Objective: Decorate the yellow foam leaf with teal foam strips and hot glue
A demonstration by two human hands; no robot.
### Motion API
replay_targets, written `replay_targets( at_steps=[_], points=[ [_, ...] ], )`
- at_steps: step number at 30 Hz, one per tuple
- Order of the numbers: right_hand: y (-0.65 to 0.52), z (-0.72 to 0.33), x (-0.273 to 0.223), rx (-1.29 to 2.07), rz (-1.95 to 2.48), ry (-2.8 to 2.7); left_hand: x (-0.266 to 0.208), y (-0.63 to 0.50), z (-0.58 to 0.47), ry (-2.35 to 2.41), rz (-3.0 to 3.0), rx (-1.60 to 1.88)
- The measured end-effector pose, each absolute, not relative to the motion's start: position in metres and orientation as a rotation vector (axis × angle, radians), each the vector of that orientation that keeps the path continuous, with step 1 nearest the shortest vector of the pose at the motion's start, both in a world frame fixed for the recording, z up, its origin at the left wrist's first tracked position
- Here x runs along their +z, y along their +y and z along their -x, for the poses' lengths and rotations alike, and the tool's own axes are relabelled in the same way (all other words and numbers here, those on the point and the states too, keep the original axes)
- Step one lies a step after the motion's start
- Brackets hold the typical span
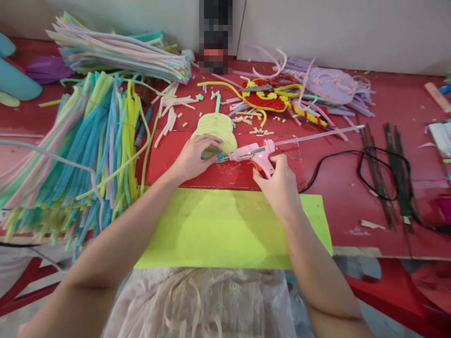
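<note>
In my right hand is a pink hot glue gun, its nozzle pointing left and a long clear glue stick sticking out of its back. My left hand pinches a small teal fuzzy piece between thumb and fingers, right at the nozzle tip. Under and behind that hand lies a pale yellow guitar-shaped piece made of rows of pipe cleaners, with a mint edge and a mint neck pointing away from me. My left fingers rest over its near end and partly hide it.
Bundles of coloured pipe cleaners crowd the left side. Cut yellow and white bits lie behind the work. Scissors rest on a red and yellow piece. A black cord loops right, near dark green stems. A lime sheet covers the near edge.
</note>
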State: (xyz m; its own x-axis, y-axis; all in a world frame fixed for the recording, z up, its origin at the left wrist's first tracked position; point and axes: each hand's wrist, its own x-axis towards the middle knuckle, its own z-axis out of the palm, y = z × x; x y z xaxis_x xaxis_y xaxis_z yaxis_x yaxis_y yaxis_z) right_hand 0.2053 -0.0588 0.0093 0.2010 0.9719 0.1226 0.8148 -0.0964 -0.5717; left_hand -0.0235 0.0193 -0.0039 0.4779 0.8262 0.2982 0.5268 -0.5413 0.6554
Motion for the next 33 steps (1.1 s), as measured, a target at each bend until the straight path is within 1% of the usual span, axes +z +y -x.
replay_targets(
  at_steps=[24,33],
  points=[
    [-0.061,-0.211,0.014,0.361,2.033,-1.608,-0.004,0.018,0.023,1.145,-2.275,0.833],
    [-0.053,-0.227,0.014,0.286,2.056,-1.421,-0.005,0.017,0.021,1.226,-2.279,0.798]
  ],
)
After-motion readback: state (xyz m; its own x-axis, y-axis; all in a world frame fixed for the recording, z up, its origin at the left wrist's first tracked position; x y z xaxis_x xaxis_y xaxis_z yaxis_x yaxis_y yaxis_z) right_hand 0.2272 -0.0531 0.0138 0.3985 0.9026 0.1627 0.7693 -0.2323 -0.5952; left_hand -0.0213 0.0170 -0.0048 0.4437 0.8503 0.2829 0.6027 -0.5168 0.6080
